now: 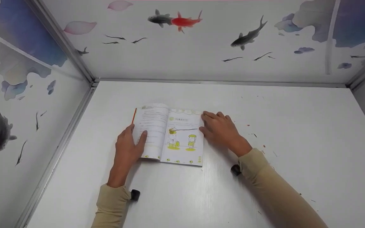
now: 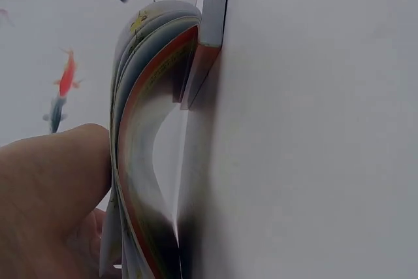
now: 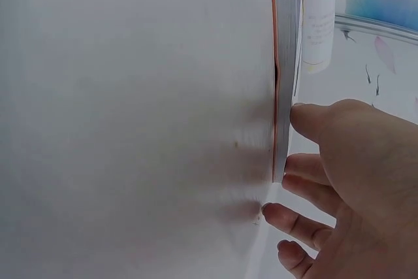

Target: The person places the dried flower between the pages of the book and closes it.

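An open book (image 1: 182, 139) lies on the white table, with printed text on the left page and a yellow-green cartoon drawing on the right. My left hand (image 1: 128, 146) grips the book's left side, thumb on top of the page and fingers partly hidden at the outer edge. In the left wrist view, the held pages and orange-edged cover (image 2: 140, 102) curve up off the table. At the upper right corner, my right hand (image 1: 222, 129) touches the book's edge. Its thumb and fingers (image 3: 307, 171) are loosely bent against the page block (image 3: 285, 96), with the other fingers apart.
Small reddish and dark scraps (image 1: 264, 146) are scattered on the table (image 1: 312, 133) to the right. Panels printed with fish (image 1: 249, 36) stand along the back and left, joined by metal rails (image 1: 220, 83). Both sleeves have a black device (image 1: 235, 170) at the cuff.
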Tool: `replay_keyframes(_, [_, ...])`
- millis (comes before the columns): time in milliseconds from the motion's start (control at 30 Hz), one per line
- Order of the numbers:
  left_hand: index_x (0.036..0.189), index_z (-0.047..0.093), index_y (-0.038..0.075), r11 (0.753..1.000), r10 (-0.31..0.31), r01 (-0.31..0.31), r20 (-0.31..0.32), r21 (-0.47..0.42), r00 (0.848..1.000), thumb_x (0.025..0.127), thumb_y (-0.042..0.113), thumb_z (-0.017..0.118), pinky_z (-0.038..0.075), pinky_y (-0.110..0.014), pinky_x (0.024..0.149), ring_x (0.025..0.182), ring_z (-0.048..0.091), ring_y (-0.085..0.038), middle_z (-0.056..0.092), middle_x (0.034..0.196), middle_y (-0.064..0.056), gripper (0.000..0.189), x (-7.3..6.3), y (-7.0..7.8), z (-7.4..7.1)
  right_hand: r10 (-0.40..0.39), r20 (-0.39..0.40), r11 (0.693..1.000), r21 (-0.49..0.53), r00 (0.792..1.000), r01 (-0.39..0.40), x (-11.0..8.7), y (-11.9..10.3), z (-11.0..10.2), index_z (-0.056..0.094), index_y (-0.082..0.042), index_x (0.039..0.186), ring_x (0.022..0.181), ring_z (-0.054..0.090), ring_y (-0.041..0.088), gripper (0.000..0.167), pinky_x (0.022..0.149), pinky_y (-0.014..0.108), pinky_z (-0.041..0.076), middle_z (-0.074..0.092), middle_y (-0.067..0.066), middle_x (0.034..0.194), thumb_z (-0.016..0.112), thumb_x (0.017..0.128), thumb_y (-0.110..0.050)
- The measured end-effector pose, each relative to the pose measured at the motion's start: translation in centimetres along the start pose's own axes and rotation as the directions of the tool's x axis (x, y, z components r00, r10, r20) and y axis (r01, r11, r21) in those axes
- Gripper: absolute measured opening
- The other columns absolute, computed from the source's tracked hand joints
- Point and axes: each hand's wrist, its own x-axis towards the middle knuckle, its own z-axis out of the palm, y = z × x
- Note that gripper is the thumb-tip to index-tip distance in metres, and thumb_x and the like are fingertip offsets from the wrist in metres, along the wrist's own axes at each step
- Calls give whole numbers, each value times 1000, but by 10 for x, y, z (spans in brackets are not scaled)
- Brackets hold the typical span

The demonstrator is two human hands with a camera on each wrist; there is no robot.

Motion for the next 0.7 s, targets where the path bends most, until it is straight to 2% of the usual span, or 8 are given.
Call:
replay_keyframes(167, [166,36,3,996,-12,13,14,-92,1000,109,51,57,37,-57,129,157,44,-42,49,165,-24,77,-1,5,-2,-14,-24,1000,1,1000,14,-2,0,0,58,-11,157,129,58,34,57,104,55,49,53,5,167,66,109,-40])
replay_keyframes(367, [166,37,9,986,-14,15,6,-167,1000,108,50,60,39,-54,128,158,46,-38,50,165,-22,75,-2,10,-4,-10,-22,1000,-11,1000,10,-2,1,1,57,-11,158,130,58,34,58,105,55,50,53,5,167,65,109,-42])
replay_keyframes(533, [167,36,10,981,-23,23,0,-193,1000,108,47,62,38,-54,129,159,43,-38,48,167,-21,74,-3,11,-7,-6,-11,1000,-11,1000,6,-1,1,0,56,-11,159,132,58,35,59,107,57,49,52,6,168,65,109,-41])
replay_keyframes(700, [166,40,10,983,12,-21,-52,-183,999,107,41,66,40,-51,129,157,46,-33,51,166,-16,71,-4,15,-15,-5,0,1000,-6,1000,5,0,1,0,55,-11,159,132,57,35,59,107,56,49,51,5,169,63,110,-42])
